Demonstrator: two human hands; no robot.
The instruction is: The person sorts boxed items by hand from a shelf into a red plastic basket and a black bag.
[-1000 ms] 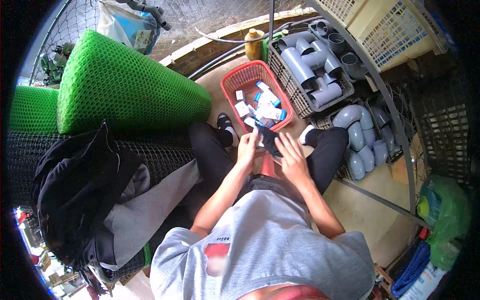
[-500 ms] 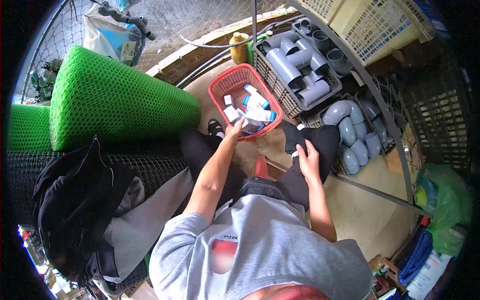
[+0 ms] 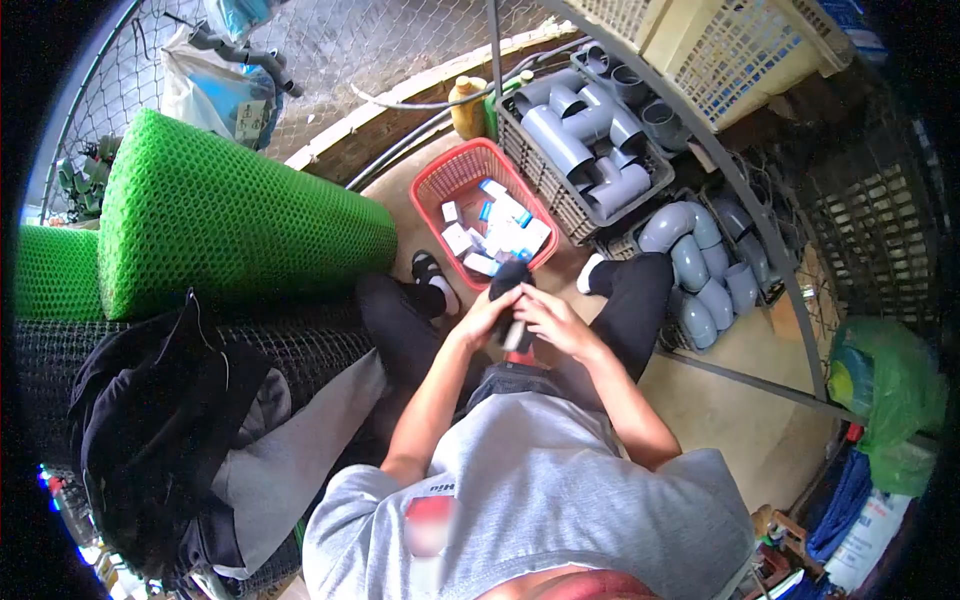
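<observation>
Both my hands meet in front of my lap around a dark, crumpled black cloth (image 3: 511, 278). My left hand (image 3: 482, 318) grips it from the left with the fingers closed. My right hand (image 3: 552, 320) is closed on it from the other side, fingertips against the cloth. A pale, blurred end of something sticks out below the fingers; its kind cannot be made out. Just beyond stands a red plastic basket (image 3: 430, 185) holding several small white-and-blue boxes (image 3: 500, 232).
Rolls of green plastic mesh (image 3: 250, 220) lie at left, above a black jacket (image 3: 150, 420). At right, a dark crate (image 3: 560, 200) holds grey pipe fittings (image 3: 555, 140), with grey elbows (image 3: 690, 260) nearer. A yellow bottle (image 3: 467, 110) stands behind the basket.
My left hand has come out of the basket towards my lap. My right hand has moved left with the black cloth, and both hands are now together on it.
</observation>
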